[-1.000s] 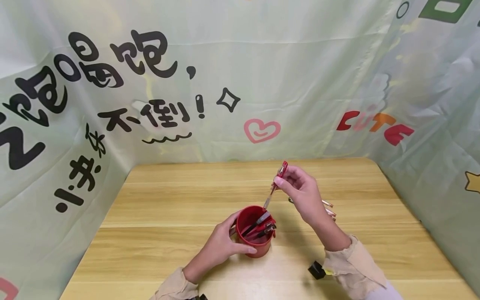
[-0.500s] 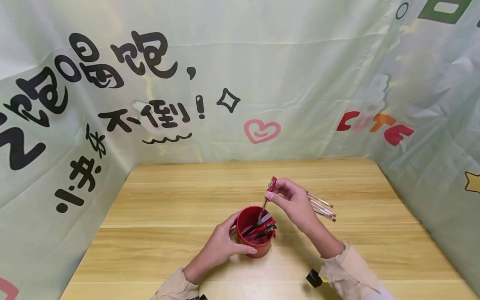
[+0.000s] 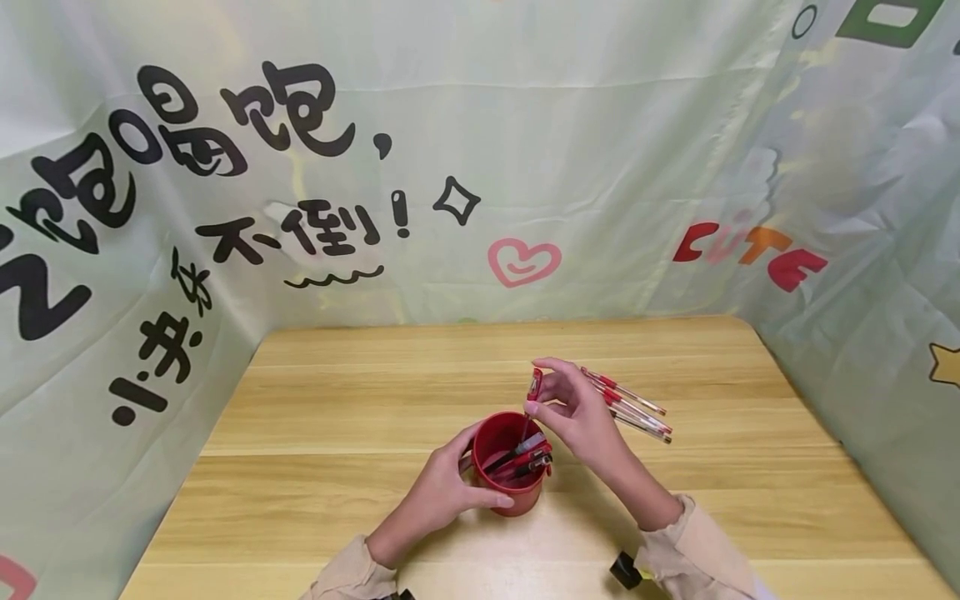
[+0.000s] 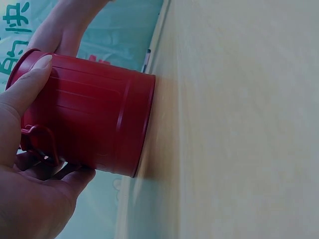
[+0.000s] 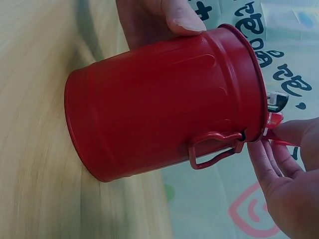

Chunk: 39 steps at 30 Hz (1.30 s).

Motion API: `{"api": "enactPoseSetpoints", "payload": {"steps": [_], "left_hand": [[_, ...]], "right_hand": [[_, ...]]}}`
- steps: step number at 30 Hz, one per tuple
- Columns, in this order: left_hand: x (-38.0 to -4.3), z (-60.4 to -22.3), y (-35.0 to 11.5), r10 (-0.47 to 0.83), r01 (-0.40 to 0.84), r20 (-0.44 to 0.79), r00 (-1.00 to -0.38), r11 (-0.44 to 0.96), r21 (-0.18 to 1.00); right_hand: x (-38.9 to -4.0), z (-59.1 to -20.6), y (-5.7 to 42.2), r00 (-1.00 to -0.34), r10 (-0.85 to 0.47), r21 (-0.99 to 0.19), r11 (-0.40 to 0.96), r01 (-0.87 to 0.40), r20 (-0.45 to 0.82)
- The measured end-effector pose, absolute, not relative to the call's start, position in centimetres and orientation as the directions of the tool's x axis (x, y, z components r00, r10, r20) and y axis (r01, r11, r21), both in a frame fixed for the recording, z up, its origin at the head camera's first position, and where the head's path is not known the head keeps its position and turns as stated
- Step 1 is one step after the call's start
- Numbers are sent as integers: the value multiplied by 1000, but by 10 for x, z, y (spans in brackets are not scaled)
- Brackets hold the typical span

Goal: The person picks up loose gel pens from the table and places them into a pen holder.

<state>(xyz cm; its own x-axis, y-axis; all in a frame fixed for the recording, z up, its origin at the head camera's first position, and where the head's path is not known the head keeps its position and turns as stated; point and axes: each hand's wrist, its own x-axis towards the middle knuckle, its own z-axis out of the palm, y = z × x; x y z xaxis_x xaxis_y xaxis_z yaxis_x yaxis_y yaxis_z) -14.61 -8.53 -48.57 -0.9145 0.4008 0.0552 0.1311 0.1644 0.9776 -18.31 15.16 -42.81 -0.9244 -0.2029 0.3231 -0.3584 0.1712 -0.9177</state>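
A red metal bucket (image 3: 521, 498) with small side handles (image 5: 196, 158) stands upright on the table. My left hand (image 3: 448, 482) grips it round the left side, thumb near the front rim in the head view. Inside lean several pens (image 3: 517, 454), red and black, their upper ends against the right side of the rim. Over the bucket's far right rim, my right hand (image 3: 573, 412) pinches a red-capped pen (image 3: 535, 385) that points down, its lower end inside. In the right wrist view, the right hand's fingertips (image 5: 266, 149) are right at the rim.
Several red and black pens (image 3: 633, 408) lie on the wooden table (image 3: 315, 433) to the right, partly behind the right hand. A small black block (image 3: 625, 570) shows beside the right sleeve. Printed cloth (image 3: 600, 167) hangs behind and along both sides of the table.
My right hand has moved down and left, lowering the red-capped pen further into the bucket. More of the pens on the table now show. The left hand and bucket stay put.
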Motion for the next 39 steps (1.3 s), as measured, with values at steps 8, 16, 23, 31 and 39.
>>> {"api": "enactPoseSetpoints", "payload": {"steps": [8,16,23,31,39], "left_hand": [[-146,-486,-86,401,135,60,-914,162,978],[-147,-486,-86,409,157,76,-909,168,973],[-147,-486,-86,411,158,77,-908,165,974],[-146,-487,-85,411,165,85,-907,163,973],[-145,-485,-85,415,156,83,-906,146,977]], "right_hand": [[-177,-432,146,-864,-202,-832,238,-501,462],[-174,-437,143,-784,-202,-730,288,-620,586],[-174,-438,142,-763,-212,-705,294,-646,610],[-174,-439,141,-710,-226,-631,337,-699,667],[-173,-436,139,-700,-230,-606,367,-706,676]]}}
